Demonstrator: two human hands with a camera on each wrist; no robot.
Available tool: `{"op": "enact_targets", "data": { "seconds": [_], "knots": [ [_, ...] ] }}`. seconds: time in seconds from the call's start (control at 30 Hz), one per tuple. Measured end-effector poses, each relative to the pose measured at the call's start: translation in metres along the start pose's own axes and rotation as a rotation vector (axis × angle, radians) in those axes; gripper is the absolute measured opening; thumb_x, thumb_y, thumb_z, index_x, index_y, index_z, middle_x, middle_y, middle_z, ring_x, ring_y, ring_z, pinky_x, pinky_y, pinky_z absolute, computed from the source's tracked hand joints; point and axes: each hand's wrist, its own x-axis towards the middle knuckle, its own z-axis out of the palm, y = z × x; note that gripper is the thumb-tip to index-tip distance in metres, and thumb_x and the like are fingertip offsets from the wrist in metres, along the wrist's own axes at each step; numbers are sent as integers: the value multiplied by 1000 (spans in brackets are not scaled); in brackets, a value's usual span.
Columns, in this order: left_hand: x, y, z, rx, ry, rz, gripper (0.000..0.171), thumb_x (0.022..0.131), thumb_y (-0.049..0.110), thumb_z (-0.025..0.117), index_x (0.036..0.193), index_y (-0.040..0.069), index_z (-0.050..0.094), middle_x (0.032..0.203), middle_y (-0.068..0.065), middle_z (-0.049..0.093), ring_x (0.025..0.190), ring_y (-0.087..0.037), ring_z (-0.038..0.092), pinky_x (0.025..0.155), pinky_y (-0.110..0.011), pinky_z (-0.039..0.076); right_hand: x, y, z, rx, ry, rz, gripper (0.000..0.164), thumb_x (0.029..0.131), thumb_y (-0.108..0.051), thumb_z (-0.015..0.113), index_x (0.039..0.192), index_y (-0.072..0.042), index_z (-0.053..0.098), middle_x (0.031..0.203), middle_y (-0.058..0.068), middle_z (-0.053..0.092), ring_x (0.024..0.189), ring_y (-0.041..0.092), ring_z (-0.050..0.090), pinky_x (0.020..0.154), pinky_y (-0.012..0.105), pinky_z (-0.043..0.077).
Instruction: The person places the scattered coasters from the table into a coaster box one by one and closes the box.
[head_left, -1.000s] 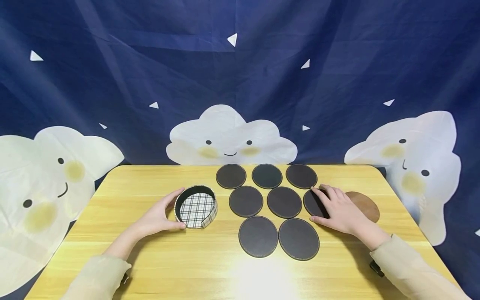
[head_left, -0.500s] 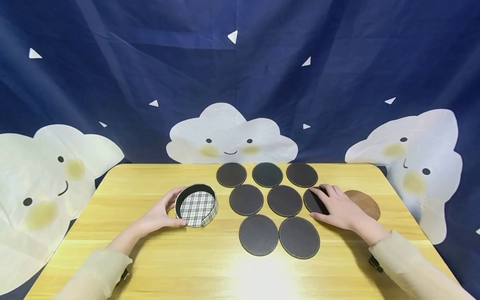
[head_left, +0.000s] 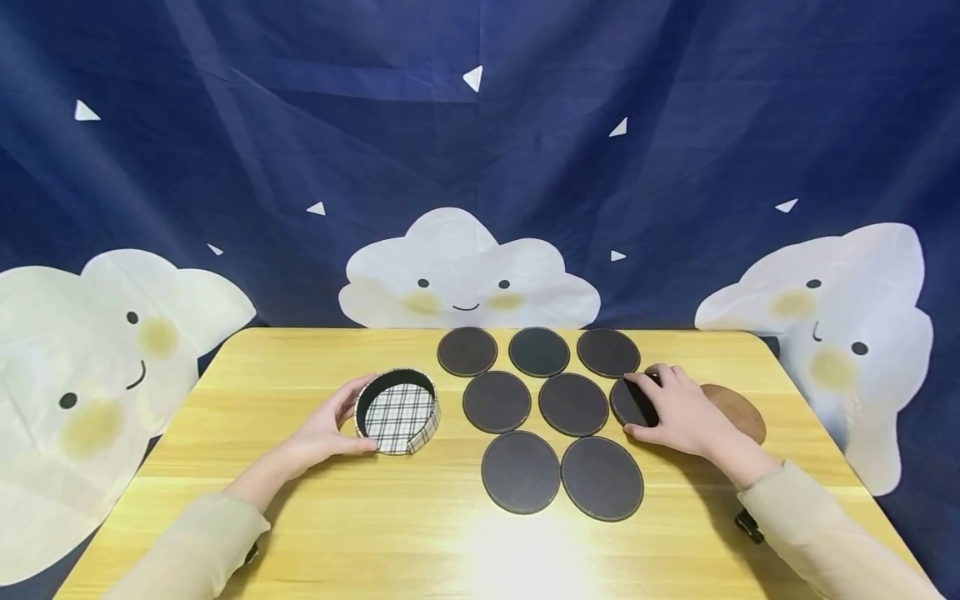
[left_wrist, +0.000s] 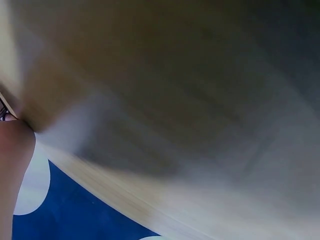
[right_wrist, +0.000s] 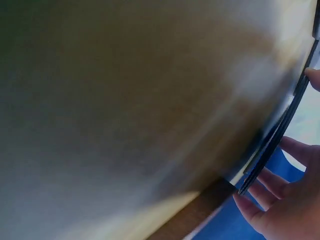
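Observation:
My left hand [head_left: 326,429] holds the round, plaid-lined coaster holder [head_left: 429,427] at its left side, thumb at the near rim and fingers round the back. The holder has a black inner wall, a gap at its front right and a checked floor. On the right, my right hand [head_left: 682,417] grips a round black coaster [head_left: 628,403] at its edges, partly hiding it. In the right wrist view the coaster [right_wrist: 272,147] shows edge-on as a thin dark line with the fingertips at its rim. The left wrist view is mostly blurred tabletop and shadow.
Several black stitched coasters lie flat in rows, including a back-row coaster [head_left: 539,352], a middle-row coaster [head_left: 573,404] and a front-row coaster [head_left: 602,478]. A brown disc [head_left: 738,412] lies partly behind my right hand. A blue cloud-print cloth [head_left: 480,167] hangs behind the wooden table [head_left: 360,533].
My right fingers have bent and drawn in on the black coaster, so more of it shows. The left hand and the holder stay put; the whole head view shifts slightly.

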Motion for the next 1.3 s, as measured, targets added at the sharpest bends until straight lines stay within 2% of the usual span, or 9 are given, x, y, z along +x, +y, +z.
{"op": "enact_targets", "data": {
  "seconds": [0.23,0.57,0.87,1.03,1.27,1.3],
  "knots": [
    [1,-1,2,4,15,-11,106,78,5,93,165,9,33,159,-27,46,143,-20,50,108,-2,34,5,-4,-9,-7,30,12,80,78,-45,85,144,-7,60,130,28,58,119,48,54,95,65,47],
    [0,-4,2,-3,19,-14,106,79,5,92,166,9,32,157,-27,48,140,-15,51,109,-2,33,26,-24,-14,-10,57,-32,78,78,-46,84,144,-9,61,132,28,58,123,48,54,99,68,47],
    [1,-4,3,-6,15,-10,106,79,5,92,166,9,31,159,-27,46,145,-32,47,109,-2,34,52,-48,-13,6,58,-88,78,80,-47,82,144,-9,61,134,27,58,125,48,54,101,67,49],
    [1,-3,3,-11,20,-11,106,79,5,92,166,9,31,160,-27,45,143,-21,49,109,-2,32,67,-65,-11,10,67,-137,78,81,-49,81,145,-9,60,135,26,57,123,47,53,100,65,49],
    [-1,2,5,-8,19,-5,105,79,4,92,166,7,31,156,-28,48,147,-47,41,109,-1,31,83,-92,-10,28,72,-197,78,81,-48,82,145,-9,60,137,27,56,127,46,52,98,64,49],
    [-2,2,4,-6,20,-8,105,80,4,92,166,7,31,156,-28,48,147,-46,42,109,-1,31,85,-96,-10,34,75,-204,78,81,-47,82,145,-9,60,137,27,56,128,45,52,98,64,49]
  ]
}}
